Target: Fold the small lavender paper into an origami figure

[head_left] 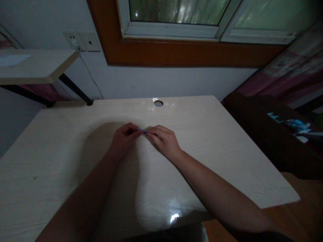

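Both hands meet over the middle of a pale wood-grain desk point(202, 134), fingertips nearly touching. Between them is a small, thin, bluish-purple piece point(144, 132), mostly covered by the fingers and too small to name. My left hand point(124, 139) pinches its left end between thumb and forefinger. The right end is pinched the same way by my right hand point(165, 139). Its outline and full length are hidden.
A round cable hole point(158, 104) lies near the desk's back edge. At the left, a raised shelf point(50, 65) stands on black legs. A white cable point(89, 72) runs down from a wall socket point(82, 41). Dark furniture point(252, 124) borders the right side.
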The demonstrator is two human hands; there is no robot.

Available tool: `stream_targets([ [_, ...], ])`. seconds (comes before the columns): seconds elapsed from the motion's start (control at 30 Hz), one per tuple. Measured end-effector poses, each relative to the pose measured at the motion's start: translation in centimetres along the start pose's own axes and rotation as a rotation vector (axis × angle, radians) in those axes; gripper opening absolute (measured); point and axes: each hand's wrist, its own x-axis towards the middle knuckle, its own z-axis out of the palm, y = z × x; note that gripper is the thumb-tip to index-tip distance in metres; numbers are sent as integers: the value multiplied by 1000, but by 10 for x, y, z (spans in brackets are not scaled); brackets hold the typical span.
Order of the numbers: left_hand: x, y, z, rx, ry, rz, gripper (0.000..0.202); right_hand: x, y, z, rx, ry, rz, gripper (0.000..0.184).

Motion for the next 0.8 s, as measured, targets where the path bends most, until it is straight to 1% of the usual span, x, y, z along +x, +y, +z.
stream_targets([
  [0.17,0,1,-1,-7,2,4,21,1,-2,0,41,12,46,11],
  [0.27,1,1,-2,9,2,34,21,1,-2,0,49,19,70,11],
  [0.37,3,-1,-3,51,9,123,19,1,-3,0,45,13,71,12],
  [0.47,4,-4,-2,8,-18,211,17,0,-3,0,33,13,50,11],
  [0.53,4,-5,0,-53,-58,200,19,0,-2,0,26,18,38,11],
  [0.6,3,-6,2,-88,-83,152,25,-1,-1,1,23,25,32,11],
  [0.73,1,-6,3,-47,-94,73,42,-1,0,1,16,-1,11,13],
  [0.8,0,-4,3,1,-115,61,36,-1,0,1,13,-11,6,13],
])
